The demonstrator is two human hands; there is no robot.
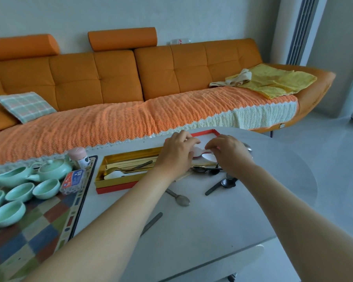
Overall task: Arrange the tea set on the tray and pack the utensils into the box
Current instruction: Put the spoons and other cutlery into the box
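A gold-lined box [118,181] with a red base lies open on the white table; it holds a white spoon [118,175] and a dark-handled utensil. Its red lid [210,132] lies behind my hands. My left hand [176,154] and my right hand [227,153] meet over the right end of the box, both gripping white ceramic spoons [207,156]. Dark spoons [222,185] and a metal spoon [180,199] lie loose on the table. Pale green cups [20,191], a teapot [53,169] and a pitcher [12,176] sit on the patterned tray [39,224] at left.
A pink-capped jar [80,157] and a small packet [72,181] stand on the tray's far edge. A metal knife [151,223] lies near my left forearm. An orange sofa [130,88] runs along the far side of the table. The rounded table edge [306,180] curves at right.
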